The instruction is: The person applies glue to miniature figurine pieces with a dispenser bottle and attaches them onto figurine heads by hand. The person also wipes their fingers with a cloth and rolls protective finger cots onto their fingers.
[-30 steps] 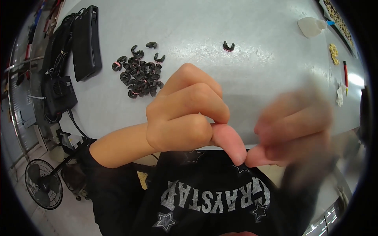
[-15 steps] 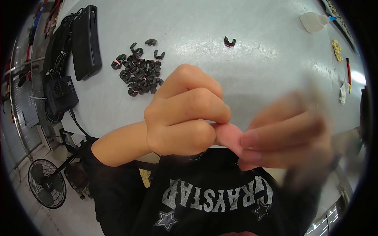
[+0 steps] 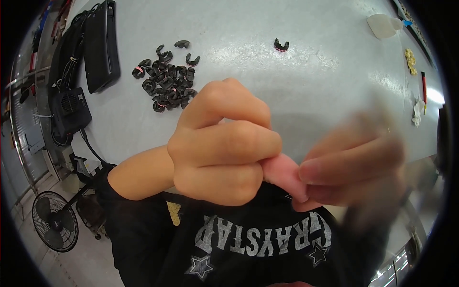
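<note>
Two hands met close to camera | left hand (image 3: 224,143) now fisted, thumb tip pinched by blurred right hand (image 3: 349,167), held part hidden | clip pile (image 3: 167,83) untouched | stray clip (image 3: 281,45) unmoved

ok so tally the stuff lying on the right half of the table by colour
black: 1, a clip
white: 2, a bottle and a crumpled scrap
yellow: 1, a cluster of bits
red: 1, a pen
total: 5
</note>
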`<state>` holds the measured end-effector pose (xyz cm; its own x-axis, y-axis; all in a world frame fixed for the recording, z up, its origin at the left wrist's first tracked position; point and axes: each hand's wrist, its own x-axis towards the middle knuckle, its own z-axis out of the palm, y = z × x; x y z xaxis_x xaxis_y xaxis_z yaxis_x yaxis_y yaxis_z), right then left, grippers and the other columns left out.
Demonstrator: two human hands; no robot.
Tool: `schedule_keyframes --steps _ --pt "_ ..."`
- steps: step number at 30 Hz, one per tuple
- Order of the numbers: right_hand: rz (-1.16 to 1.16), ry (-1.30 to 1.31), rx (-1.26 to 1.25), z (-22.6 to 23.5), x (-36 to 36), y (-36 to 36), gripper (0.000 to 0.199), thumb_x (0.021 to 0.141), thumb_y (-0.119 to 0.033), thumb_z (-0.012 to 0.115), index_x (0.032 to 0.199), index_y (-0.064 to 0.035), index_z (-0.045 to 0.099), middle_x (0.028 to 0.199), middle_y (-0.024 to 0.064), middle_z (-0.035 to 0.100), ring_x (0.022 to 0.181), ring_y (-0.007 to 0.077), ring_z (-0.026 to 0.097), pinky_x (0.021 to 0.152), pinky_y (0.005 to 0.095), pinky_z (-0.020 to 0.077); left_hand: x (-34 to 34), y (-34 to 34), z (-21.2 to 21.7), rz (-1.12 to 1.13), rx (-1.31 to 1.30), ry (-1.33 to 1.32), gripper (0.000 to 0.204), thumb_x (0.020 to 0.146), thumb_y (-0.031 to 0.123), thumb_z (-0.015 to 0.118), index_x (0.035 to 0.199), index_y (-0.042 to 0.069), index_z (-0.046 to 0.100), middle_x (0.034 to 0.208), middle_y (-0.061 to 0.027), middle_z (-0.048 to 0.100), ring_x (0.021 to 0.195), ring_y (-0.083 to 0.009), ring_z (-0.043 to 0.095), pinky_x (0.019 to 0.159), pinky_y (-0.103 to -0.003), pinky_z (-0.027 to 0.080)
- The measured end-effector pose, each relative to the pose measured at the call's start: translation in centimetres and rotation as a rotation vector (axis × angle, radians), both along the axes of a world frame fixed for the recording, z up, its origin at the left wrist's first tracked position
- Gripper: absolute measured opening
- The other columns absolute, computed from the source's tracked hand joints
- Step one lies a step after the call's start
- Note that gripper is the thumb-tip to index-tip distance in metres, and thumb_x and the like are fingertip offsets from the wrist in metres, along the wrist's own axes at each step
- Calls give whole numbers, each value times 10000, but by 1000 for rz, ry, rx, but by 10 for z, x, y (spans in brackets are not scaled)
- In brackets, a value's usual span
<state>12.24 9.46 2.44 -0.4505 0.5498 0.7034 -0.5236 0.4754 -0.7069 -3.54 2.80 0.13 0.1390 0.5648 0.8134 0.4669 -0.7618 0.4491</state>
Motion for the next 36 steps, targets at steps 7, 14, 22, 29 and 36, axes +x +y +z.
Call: schedule_keyframes --steps 7,14,22,29,36 --pt "-38 -103 -36 8 3 -2 199 586 -22 806 615 -31 609 771 129 633 612 182 607 548 221 487 2 2 -1 -11 19 -13 298 734 219 684 808 95 425 856 -30 535 753 -191 426 500 -268 304" --pt "203 -228 -117 14 10 19 196 596 -38 810 608 -43 614 763 109 639 553 150 553 489 223 436 2 5 3 -49 29 -2 283 743 182 693 789 88 431 848 -38 542 737 -193 436 495 -264 324" --pt "295 -644 88 43 6 37 177 535 21 789 625 -12 640 724 95 633 521 130 521 447 205 384 3 11 0 -63 -115 -63 352 733 172 738 746 69 402 799 -62 568 667 -200 464 456 -257 334" --pt "379 -640 138 39 9 45 183 511 65 760 643 15 644 726 116 623 526 129 526 447 195 383 4 12 -1 -62 -153 -57 383 762 220 728 724 66 379 771 -73 569 642 -196 461 447 -256 317" --pt "434 -481 113 31 3 51 188 514 78 742 660 31 632 737 127 611 530 132 530 451 194 391 6 13 -2 -57 -150 -74 397 761 229 730 709 67 371 767 -75 569 640 -194 457 445 -257 309"
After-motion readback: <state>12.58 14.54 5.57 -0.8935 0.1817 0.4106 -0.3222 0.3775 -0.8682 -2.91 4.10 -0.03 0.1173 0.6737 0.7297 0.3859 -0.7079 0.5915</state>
